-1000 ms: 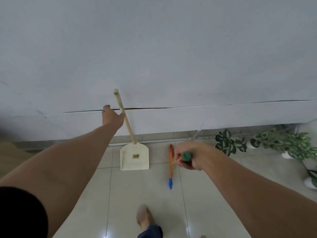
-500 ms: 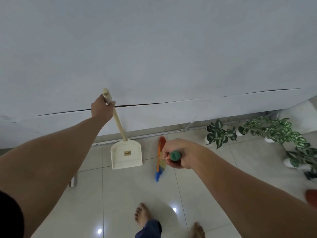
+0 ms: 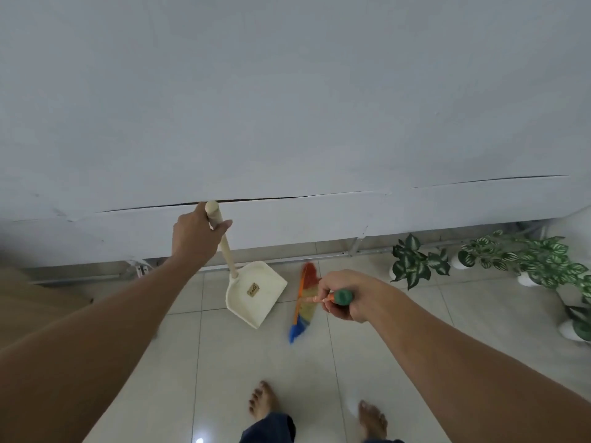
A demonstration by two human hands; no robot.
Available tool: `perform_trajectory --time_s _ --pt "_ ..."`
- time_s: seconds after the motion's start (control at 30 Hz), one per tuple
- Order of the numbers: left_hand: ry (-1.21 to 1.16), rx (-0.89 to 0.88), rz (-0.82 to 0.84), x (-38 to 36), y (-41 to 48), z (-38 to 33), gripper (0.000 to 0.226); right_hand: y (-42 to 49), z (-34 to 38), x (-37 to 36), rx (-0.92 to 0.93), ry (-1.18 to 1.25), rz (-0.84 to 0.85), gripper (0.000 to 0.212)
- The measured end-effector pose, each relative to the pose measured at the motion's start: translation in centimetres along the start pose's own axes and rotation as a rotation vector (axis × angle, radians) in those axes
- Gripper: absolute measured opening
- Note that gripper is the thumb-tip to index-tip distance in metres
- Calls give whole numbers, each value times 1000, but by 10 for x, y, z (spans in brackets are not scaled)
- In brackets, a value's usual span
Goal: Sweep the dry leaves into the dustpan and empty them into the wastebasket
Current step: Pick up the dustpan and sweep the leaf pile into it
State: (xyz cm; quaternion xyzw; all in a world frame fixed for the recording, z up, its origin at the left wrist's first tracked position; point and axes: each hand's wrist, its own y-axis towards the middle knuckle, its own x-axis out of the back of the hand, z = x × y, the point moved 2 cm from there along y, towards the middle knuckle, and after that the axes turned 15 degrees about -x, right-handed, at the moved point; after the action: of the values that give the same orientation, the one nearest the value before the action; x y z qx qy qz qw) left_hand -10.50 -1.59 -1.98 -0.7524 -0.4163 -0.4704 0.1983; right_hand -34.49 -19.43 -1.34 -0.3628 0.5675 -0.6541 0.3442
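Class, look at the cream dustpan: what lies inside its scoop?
The dustpan shows only a small brown label; no leaves are visible in it. The left hand grips its wooden handle, covering part of the handle's upper end.

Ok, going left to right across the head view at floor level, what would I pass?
Cream plastic dustpan with a wooden handle → multicoloured broom head with red, yellow and blue bristles → right hand's grip on the green-capped broom handle → small dark-green potted plant → larger variegated potted plants.
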Motion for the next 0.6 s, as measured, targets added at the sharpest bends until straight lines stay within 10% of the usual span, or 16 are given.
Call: perform_trajectory --time_s 0.6 --pt "-56 288 -207 -26 -220 -208 28 2 -193 211 193 -239 63 19"
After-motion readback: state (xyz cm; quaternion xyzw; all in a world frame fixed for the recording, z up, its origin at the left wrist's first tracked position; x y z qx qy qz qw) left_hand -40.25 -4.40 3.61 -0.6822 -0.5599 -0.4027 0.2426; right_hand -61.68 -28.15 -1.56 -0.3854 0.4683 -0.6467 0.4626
